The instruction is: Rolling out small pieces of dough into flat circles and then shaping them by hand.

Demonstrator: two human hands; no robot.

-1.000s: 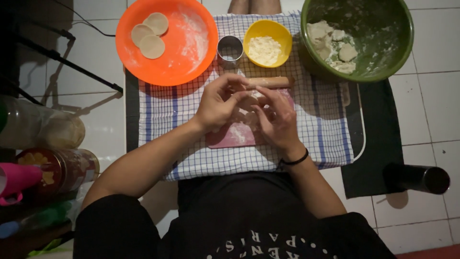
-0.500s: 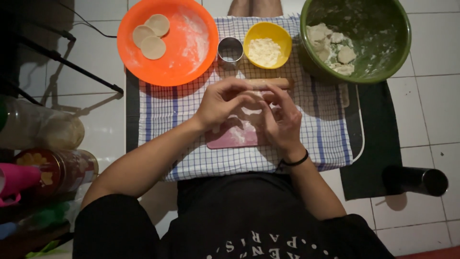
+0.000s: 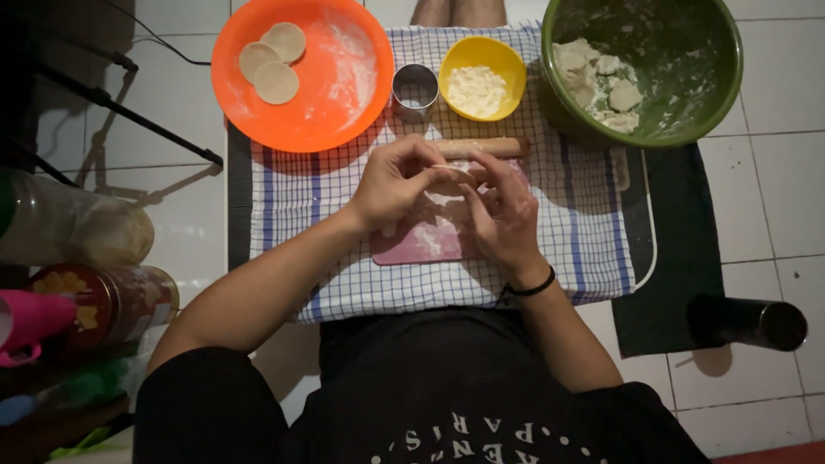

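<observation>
A small piece of dough (image 3: 453, 172) is pinched between the fingertips of the left hand (image 3: 397, 185) and the right hand (image 3: 503, 210), both curled closed around it above a pink board (image 3: 421, 245) on a checked cloth (image 3: 292, 223). Three flat dough rounds (image 3: 273, 62) are laid in the floured orange plate (image 3: 344, 112). Flour is held in the yellow bowl (image 3: 483, 51), and dough lumps (image 3: 597, 82) in the green bowl (image 3: 687, 94). A metal ring cutter (image 3: 414, 90) is set between plate and yellow bowl.

Dough piece (image 3: 454, 172): mostly hidden between the fingers (image 3: 421, 163) of both hands; shape cannot be told.
Pink board (image 3: 421, 241): largely covered by the hands.
Rolling pin (image 3: 507, 147): left end hidden.
Green bowl (image 3: 722, 103): cut off at top edge.
</observation>
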